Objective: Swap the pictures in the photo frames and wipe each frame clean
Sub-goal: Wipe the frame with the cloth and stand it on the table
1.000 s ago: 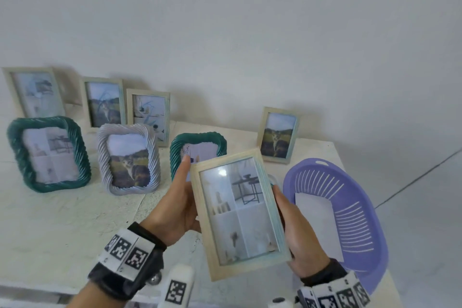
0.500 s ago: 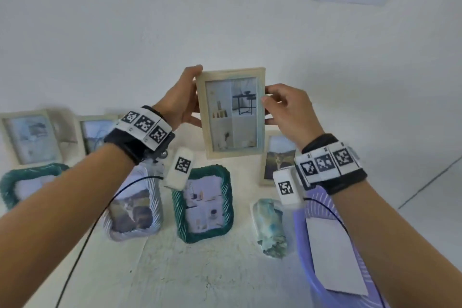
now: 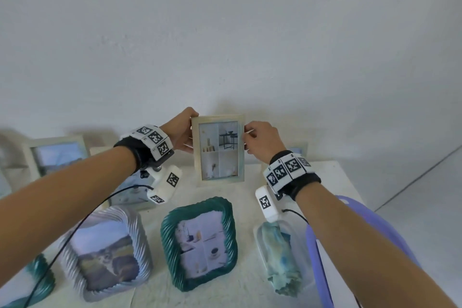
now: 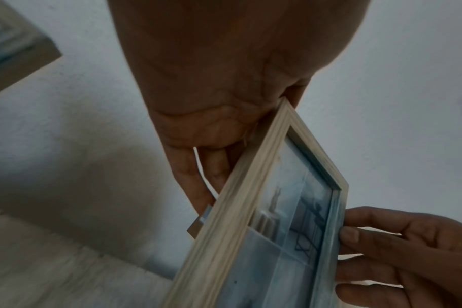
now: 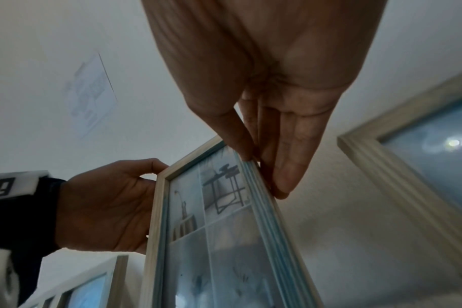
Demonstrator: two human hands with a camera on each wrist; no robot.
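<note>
- Wooden frame [image 3: 218,149] is held upright w/ both hands at the back of the table [image 3: 250,210], near the wall [image 3: 225,45]; whether its bottom edge touches the table cannot be told.
- Left hand [image 3: 181,131] is wrapped on the frame's left edge near the top: thumb on the front, fingers [image 4: 195,177] behind the back, as seen in the left wrist view.
- Right hand [image 3: 262,139] grips the frame's right edge near the top; thumb and fingertips [image 5: 285,179] are pinched on the edge in the right wrist view.
- A four-panel pic w/ a dark side table is shown in the held frame.
- A teal twisted-rim frame [image 3: 200,242] w/ a four-panel pic is stood in front of the held frame, nearer the person.
- A grey twisted-rim frame [image 3: 105,255] w/ a landscape pic is stood to its left; a 2nd teal frame [image 3: 37,280] is cut off at the lower left.
- A crumpled blue-green cloth [image 3: 280,257] is seen to the right of the teal frame, beside a purple basket [image 3: 317,252] holding a white sheet.
- More plain frames are lined along the wall, incl. one at far left [image 3: 57,155].
- Marker bands and small white camera units are worn on both wrists.
</note>
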